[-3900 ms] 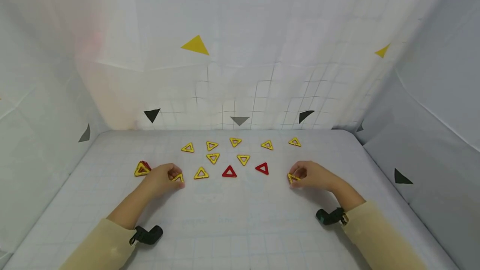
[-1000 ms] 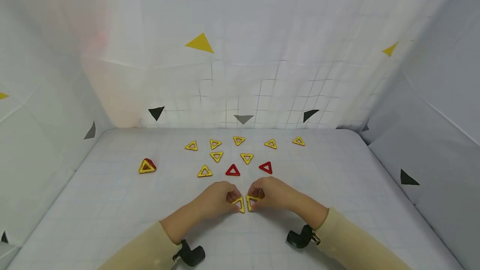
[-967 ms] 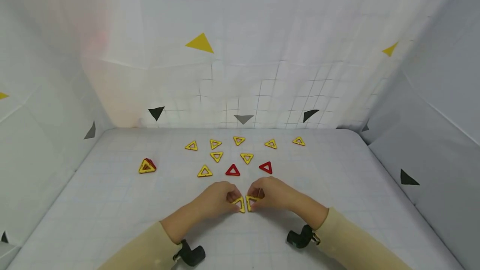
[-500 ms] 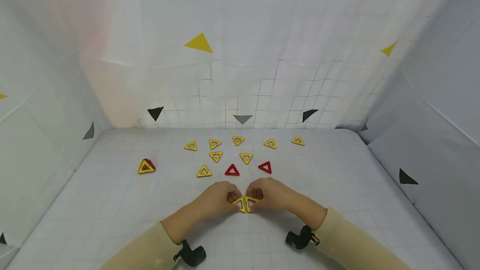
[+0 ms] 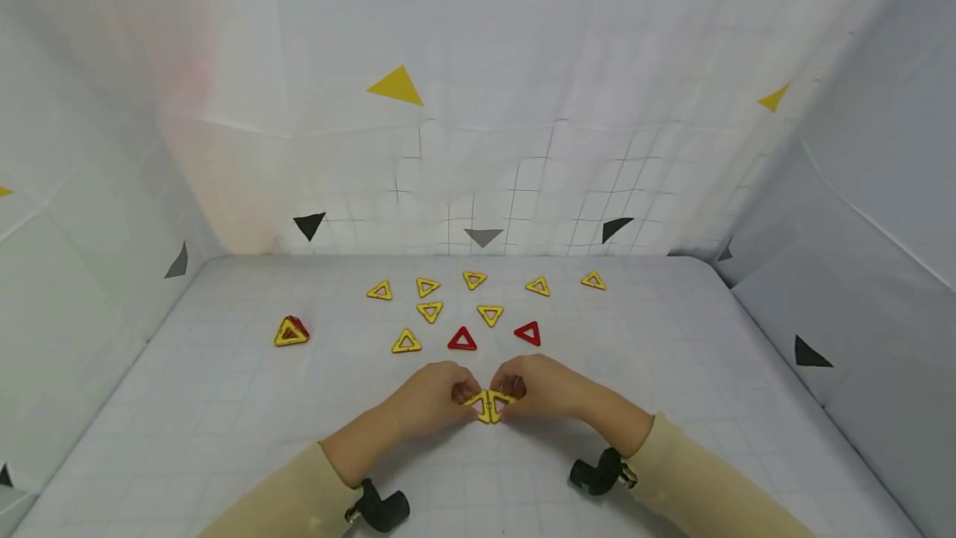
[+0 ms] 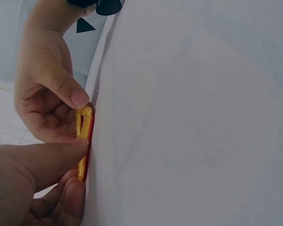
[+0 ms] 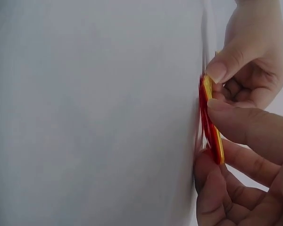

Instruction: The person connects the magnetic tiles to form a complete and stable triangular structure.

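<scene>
In the head view the left hand (image 5: 433, 397) pinches one yellow triangle (image 5: 480, 407) between thumb and fingers. The right hand (image 5: 543, 388) pinches another yellow triangle (image 5: 497, 407). Their straight edges meet side by side, low over the table's middle. Both wrist views show yellow upper faces with red beneath: the left wrist view has the left hand (image 6: 33, 179) near and the pieces (image 6: 84, 141) edge-on, and the right wrist view has the right hand (image 7: 254, 160) near the pieces (image 7: 211, 117). Fingers cover the outer corners of both triangles.
Behind the hands lie several loose yellow triangles (image 5: 407, 346), a red triangle (image 5: 462, 344) and another red triangle (image 5: 533, 339). A small yellow and red stack or assembly (image 5: 291, 339) stands at the left of the white table (image 5: 224, 405). White sheets enclose the back and sides.
Both hands have come from opposite sides to the front middle, carrying their yellow triangles. The narrow gap between the two pieces has closed.
</scene>
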Demonstrator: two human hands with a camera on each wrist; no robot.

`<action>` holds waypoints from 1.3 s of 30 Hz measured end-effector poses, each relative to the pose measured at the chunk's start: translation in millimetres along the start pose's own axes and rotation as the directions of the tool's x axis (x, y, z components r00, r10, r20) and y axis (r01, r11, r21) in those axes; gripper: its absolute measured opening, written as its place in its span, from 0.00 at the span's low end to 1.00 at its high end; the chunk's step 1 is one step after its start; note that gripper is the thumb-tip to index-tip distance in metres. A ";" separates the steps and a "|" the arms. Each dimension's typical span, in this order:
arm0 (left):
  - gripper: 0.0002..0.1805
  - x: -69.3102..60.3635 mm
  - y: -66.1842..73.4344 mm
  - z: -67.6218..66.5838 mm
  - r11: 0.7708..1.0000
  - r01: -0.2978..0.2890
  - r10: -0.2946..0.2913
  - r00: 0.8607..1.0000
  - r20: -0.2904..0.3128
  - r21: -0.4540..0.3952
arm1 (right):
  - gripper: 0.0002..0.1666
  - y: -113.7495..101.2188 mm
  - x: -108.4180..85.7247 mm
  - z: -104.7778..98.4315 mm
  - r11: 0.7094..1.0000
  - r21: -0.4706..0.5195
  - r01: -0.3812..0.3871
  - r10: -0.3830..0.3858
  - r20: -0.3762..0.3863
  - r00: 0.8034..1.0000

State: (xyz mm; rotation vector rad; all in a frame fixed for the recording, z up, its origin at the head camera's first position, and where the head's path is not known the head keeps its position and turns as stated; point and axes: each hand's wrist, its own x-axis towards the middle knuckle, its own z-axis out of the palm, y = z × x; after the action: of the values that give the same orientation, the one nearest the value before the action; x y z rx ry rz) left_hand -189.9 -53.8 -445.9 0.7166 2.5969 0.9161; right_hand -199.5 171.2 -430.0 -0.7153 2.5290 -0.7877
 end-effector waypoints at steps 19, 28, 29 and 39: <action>0.09 -0.5 1.8 -2.6 0.999 -0.011 0.011 1.000 0.000 -0.033 | 0.13 8.7 -3.5 -4.3 0.999 0.047 -0.013 0.013 0.013 1.000; 0.09 -3.8 -0.4 -5.0 0.999 0.004 -0.004 1.000 -0.004 -0.035 | 0.14 2.5 -5.0 -5.8 0.996 0.083 -0.022 0.021 0.013 1.000; 0.09 -4.3 -1.5 -5.9 0.999 0.008 -0.008 1.000 -0.005 -0.036 | 0.14 2.0 -5.2 -5.9 0.996 0.082 -0.028 0.027 0.011 1.000; 0.09 -11.0 -22.3 -26.5 0.994 0.086 -0.092 0.989 -0.113 -0.062 | 0.15 -1.5 -6.0 -4.9 0.996 0.064 -0.070 0.070 0.003 0.998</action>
State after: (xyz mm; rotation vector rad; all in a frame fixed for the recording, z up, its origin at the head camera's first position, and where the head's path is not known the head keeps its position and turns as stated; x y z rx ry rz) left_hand -199.9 -88.0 -439.2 0.5430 2.6670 1.0282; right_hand -196.7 175.6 -424.1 -0.6032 2.5014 -0.8394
